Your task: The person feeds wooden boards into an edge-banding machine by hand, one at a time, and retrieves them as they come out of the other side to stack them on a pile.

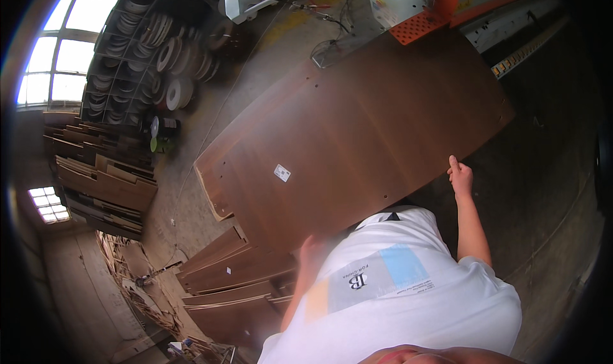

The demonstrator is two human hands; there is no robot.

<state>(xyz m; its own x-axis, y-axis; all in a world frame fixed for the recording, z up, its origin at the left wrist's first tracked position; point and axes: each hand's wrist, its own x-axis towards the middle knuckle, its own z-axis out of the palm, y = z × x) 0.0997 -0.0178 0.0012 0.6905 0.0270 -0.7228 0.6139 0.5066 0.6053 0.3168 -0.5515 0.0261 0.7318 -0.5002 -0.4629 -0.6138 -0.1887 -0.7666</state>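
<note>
A large brown wooden panel (pixel 357 134) spreads out in front of me at waist height, slanting from lower left to upper right. It bears a white label (pixel 281 172) and several small drilled holes near its edges. At the panel's near edge on the right, my right hand (pixel 460 174) grips the board, thumb on top and the other fingers curled at the rim. My left hand (pixel 311 246) is by the near edge further left, beside my shirt; its fingers are blurred and partly hidden, so their hold cannot be made out.
Beyond the panel's far right end is a machine with a perforated orange bracket (pixel 424 16). Stacked brown boards (pixel 239 300) stand at lower left, with more boards (pixel 105 179) along the left. A rack of edging rolls (pixel 147 45) is at far left. Loose cables (pixel 325 19) hang near the machine.
</note>
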